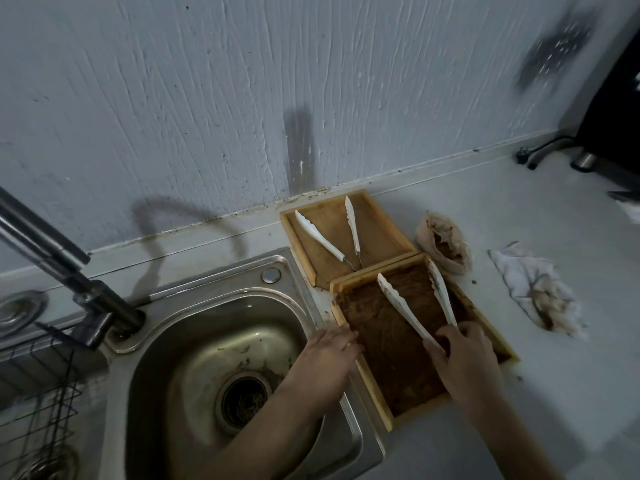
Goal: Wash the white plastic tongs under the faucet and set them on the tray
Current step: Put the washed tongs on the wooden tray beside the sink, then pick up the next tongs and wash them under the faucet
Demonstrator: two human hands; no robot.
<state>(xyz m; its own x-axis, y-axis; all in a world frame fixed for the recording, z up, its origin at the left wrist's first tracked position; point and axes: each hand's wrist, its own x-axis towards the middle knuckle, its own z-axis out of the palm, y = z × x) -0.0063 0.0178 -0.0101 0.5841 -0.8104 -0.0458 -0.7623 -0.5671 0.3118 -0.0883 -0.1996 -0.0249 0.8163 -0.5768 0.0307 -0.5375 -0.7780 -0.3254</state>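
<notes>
Two wooden trays sit right of the sink. The near tray [388, 419] is smeared with brown muck and holds dirty white plastic tongs [403, 306], arms spread in a V. My right hand [465, 355] closes around their hinge end at the tray's right side. My left hand [327, 355] rests on the tray's left rim, fingers flat. The far tray [384, 230] is clean and holds a second pair of white tongs [320, 235]. The faucet [52, 251] slants over the sink's left side; no water is visible.
The steel sink [194, 344] has an open drain with scraps around it. A soiled paper wad [445, 245] and a stained white cloth [538, 289] lie right of the trays. A wire rack [38, 407] stands at the left. A dark appliance [613, 109] is at the far right.
</notes>
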